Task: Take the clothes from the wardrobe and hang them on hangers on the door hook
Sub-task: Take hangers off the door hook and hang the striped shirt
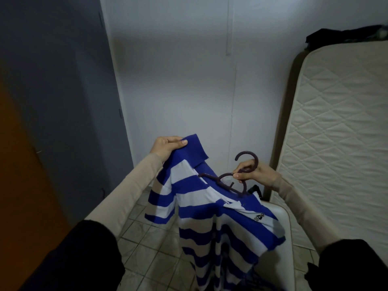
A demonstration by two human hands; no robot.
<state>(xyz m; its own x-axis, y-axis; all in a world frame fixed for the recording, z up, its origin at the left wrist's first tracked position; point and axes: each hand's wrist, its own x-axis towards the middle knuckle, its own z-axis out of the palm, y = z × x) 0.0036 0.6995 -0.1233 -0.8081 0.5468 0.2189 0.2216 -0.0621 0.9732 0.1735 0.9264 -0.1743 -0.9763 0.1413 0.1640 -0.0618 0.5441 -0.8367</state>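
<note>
Your left hand sits just left of the middle of the frame, with the fingers curled over and the thumb pressed down on the blue collar of a striped shirt, lifting that side up. The shirt is blue and white in broad bands; it hangs from your two hands down through the lower middle of the frame and runs out past the bottom edge. A small emblem shows on its chest at the lower right of the cloth.

Your right hand is right of centre and a little lower than the left one. Its fingers and thumb pinch a dark purple hanger at the foot of its hook, and the hook curls up above your knuckles. One arm of the hanger reaches left into the neck opening of the shirt; the other arm dips under the cloth beside your right wrist.

Both forearms wear beige sleeves with black cloth over them nearer the bottom corners.

A pale quilted mattress stands along the right side. A white wall fills the upper middle, a tiled floor shows below the shirt, and an orange panel takes the left edge.
</note>
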